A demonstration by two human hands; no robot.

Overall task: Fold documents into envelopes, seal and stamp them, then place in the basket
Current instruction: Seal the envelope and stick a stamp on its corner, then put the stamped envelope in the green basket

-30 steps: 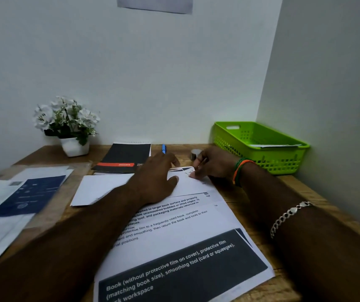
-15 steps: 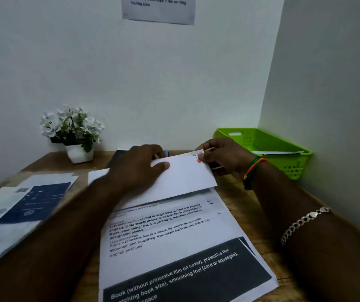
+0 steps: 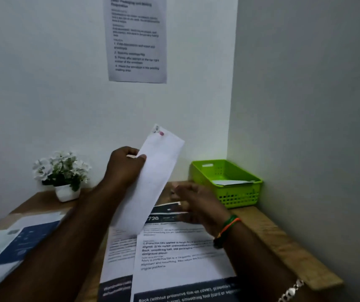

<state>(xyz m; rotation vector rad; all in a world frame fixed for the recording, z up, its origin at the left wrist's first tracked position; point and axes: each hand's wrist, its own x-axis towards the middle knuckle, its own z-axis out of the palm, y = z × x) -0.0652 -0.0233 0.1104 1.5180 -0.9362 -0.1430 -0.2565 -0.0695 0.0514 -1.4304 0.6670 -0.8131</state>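
My left hand (image 3: 125, 165) grips a white envelope (image 3: 152, 179) by its long edge and holds it up on end above the desk. A small stamp with a pink mark sits at the envelope's top corner. My right hand (image 3: 193, 203) is blurred, low over the desk to the right of the envelope, its fingers spread and holding nothing. The green plastic basket (image 3: 238, 195) stands at the back right corner against the wall, with a white envelope lying inside it. Printed documents (image 3: 181, 256) lie on the desk beneath my arms.
A white pot of white flowers (image 3: 62, 173) stands at the back left. More papers with a dark blue print (image 3: 15, 243) lie at the left. An instruction sheet (image 3: 136, 38) hangs on the wall. The wooden desk (image 3: 283, 243) ends at the right wall.
The envelope has been lifted off the desk and turned upright in my left hand. My right hand has let go of its corner and dropped toward the desk. The view has tilted upward.
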